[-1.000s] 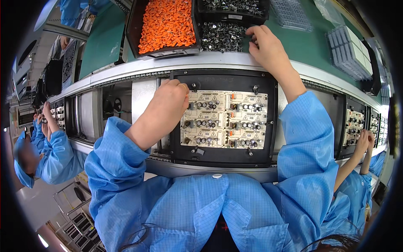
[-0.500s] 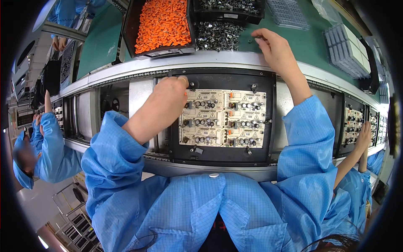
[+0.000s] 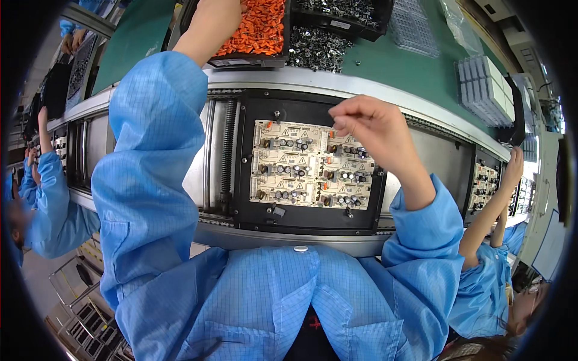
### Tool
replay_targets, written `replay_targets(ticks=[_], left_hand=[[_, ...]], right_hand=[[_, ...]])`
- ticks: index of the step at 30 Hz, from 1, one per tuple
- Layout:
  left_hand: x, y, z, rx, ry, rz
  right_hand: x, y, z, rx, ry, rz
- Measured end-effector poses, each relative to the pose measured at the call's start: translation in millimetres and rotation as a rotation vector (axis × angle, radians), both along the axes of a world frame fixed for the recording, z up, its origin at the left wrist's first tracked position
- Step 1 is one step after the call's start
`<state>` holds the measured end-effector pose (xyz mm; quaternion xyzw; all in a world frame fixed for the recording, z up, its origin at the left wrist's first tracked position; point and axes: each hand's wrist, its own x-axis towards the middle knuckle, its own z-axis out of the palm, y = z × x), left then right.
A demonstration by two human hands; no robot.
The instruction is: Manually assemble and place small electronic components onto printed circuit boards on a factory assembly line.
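My left hand reaches up over the black bin of orange parts. Its fingers run out of the picture at the upper edge, so their grip is hidden. My right hand hovers above the upper right corner of a cream circuit board panel. Thumb and forefinger are pinched together there; anything between them is too small to make out. The panel carries rows of dark capacitors and a few orange parts. A black carrier frame holds it on the conveyor.
Small metal clips lie heaped beside the orange bin, with another black bin of them behind. Clear plastic trays and a stack of pale trays stand on the green bench at right. Co-workers in blue sit at both sides.
My left hand has gone from the board's upper left corner up to the orange bin. My right hand has come down from the metal clips to above the board.
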<state>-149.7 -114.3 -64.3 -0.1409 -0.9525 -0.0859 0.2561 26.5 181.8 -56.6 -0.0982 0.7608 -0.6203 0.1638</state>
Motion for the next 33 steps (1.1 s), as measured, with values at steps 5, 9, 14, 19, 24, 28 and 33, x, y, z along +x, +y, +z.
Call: replay_targets(ticks=[5, 9, 14, 19, 24, 28, 33], left_hand=[[-1, 0, 6, 0.097, -0.122, 0.016], [4, -3, 6, 0.172, -0.069, 0.020], [9, -2, 7, 0.272, 0.003, 0.020], [18, -7, 9, 0.338, 0.074, -0.061], [59, -1, 32, 0.450, -0.014, -0.072], [94, 13, 44, 0.564, -0.155, -0.116], [124, -29, 0, 0.557, -0.242, -0.288]], right_hand=[[7, -2, 1, 0.088, 0.051, 0.066], [7, -7, 2, 0.370, 0.312, 0.124], [10, -17, -4, 0.593, 0.666, 0.216], [12, -34, -2, 0.718, 0.656, 0.207], [13, -38, -6, 0.793, 0.729, 0.230], [16, -36, -9, 0.816, 0.724, 0.201], [21, -43, -4, 0.845, 0.741, 0.206]])
